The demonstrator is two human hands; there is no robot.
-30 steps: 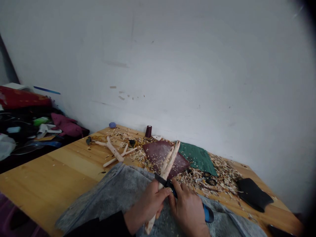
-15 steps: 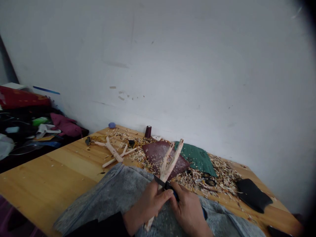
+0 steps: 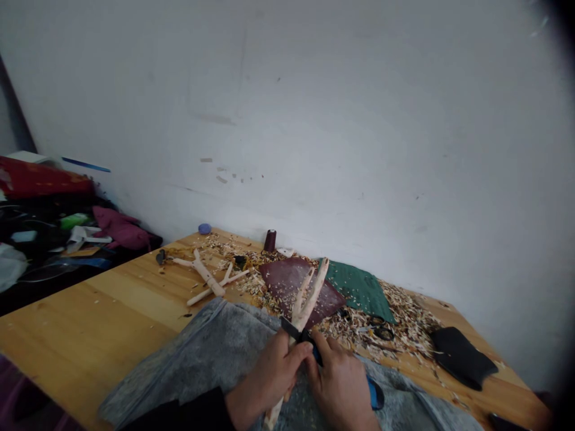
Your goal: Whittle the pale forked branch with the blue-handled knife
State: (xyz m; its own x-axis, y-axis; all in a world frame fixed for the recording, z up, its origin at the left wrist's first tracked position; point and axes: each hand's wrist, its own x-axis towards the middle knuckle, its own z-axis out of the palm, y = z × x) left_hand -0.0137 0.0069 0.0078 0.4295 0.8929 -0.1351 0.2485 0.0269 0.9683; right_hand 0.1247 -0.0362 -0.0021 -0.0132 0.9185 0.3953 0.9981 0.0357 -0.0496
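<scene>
My left hand (image 3: 274, 371) is wrapped round the lower part of a peeled forked branch (image 3: 309, 300), whose two prongs point up and away from me. In my right hand (image 3: 339, 380) is a knife (image 3: 291, 328) with a dark blade and a blue and black handle. The blade lies across the branch just below the fork, and my left thumb presses near the blade's base. Under both hands a grey cloth (image 3: 202, 353) is spread over the table edge. My right fingers hide much of the knife's handle.
More peeled forked sticks (image 3: 209, 278) lie on the wooden table (image 3: 112, 305) at left. Wood shavings (image 3: 408, 317) surround a maroon sheet (image 3: 287, 281), a green sheet (image 3: 359, 287) and scissors (image 3: 381, 329). A thread spool (image 3: 270, 240) stands by the wall; a black piece (image 3: 462, 357) lies right.
The forked branch has dropped slightly toward me, its prong tips lower. My right hand has shifted a little, and more of the knife's blue handle end shows.
</scene>
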